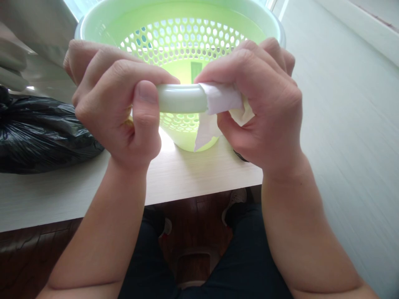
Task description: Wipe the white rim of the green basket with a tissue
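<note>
A light green plastic basket [187, 70] with rows of holes in its walls stands in front of me. My left hand [115, 95] is closed around its pale near rim [182, 99], fingers over the top and thumb on the near side. On the right, my right hand [262, 95] pinches a white tissue [222, 97] against the same rim. The tissue is folded over the rim, and a loose corner hangs below it. Part of the tissue is hidden by the right hand's fingers.
A black plastic bag [40, 133] lies at the left on the pale wood-grain surface [199, 178]. Behind it hangs a grey curtain [46, 29]. A pale panel [349, 124] runs along the right. Below the surface's edge are my legs, shoes and a dark floor.
</note>
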A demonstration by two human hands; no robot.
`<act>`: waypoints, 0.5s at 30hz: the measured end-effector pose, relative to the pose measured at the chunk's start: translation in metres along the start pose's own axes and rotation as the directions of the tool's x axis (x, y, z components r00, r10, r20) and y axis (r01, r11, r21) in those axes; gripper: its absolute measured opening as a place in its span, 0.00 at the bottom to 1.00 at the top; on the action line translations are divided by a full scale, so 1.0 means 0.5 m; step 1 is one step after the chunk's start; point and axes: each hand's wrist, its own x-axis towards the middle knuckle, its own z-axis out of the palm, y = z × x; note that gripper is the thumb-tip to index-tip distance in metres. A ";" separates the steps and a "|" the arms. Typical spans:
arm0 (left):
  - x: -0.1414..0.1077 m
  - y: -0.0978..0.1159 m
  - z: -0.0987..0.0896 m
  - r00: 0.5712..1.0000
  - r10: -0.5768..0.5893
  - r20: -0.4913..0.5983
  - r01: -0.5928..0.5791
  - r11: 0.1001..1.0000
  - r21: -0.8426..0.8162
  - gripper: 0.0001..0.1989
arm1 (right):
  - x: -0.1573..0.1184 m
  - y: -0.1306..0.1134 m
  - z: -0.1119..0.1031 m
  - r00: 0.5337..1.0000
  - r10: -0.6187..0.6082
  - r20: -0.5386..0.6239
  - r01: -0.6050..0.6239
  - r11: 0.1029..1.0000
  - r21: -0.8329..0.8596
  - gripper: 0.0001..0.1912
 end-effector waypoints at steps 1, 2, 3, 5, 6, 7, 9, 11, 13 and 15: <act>0.000 0.001 -0.001 1.000 -0.009 0.003 0.009 1.000 0.002 0.17 | 0.000 0.002 0.000 1.000 0.001 -0.001 -0.001 1.000 0.003 0.12; 0.000 0.002 -0.002 1.000 -0.017 0.008 0.017 1.000 0.004 0.17 | 0.000 0.003 0.000 1.000 0.000 -0.003 0.000 1.000 0.006 0.12; -0.001 0.003 -0.003 1.000 -0.021 0.012 0.021 1.000 0.004 0.17 | 0.000 0.005 -0.001 1.000 -0.005 -0.009 0.005 1.000 0.008 0.13; -0.001 0.004 -0.004 0.999 -0.031 0.018 0.031 0.999 -0.013 0.17 | 0.000 0.009 -0.003 1.000 -0.024 -0.020 0.024 1.000 0.014 0.13; -0.002 0.004 -0.004 0.999 -0.032 0.021 0.033 0.999 -0.025 0.17 | 0.000 0.010 -0.004 0.999 -0.035 -0.023 0.036 0.999 0.019 0.13; -0.002 0.004 -0.004 0.999 -0.035 0.024 0.036 0.999 -0.032 0.18 | 0.000 0.011 -0.005 0.999 -0.047 -0.025 0.047 0.999 0.024 0.13; -0.002 0.002 -0.005 0.999 -0.038 0.036 0.039 0.999 -0.030 0.19 | 0.000 0.013 -0.005 0.998 -0.058 -0.021 0.058 0.998 0.028 0.12; -0.002 0.001 -0.006 0.999 -0.032 0.043 0.032 0.999 -0.015 0.19 | -0.001 0.014 -0.005 0.998 -0.059 -0.028 0.059 0.998 0.016 0.11; 0.000 0.001 -0.008 0.999 -0.015 0.042 0.015 1.000 -0.003 0.18 | -0.002 0.014 -0.003 0.997 -0.063 -0.036 0.063 0.998 -0.001 0.11; 0.001 0.001 -0.009 0.999 -0.002 0.052 0.001 1.000 0.016 0.18 | -0.001 0.015 -0.001 0.995 -0.082 -0.054 0.082 0.997 0.004 0.10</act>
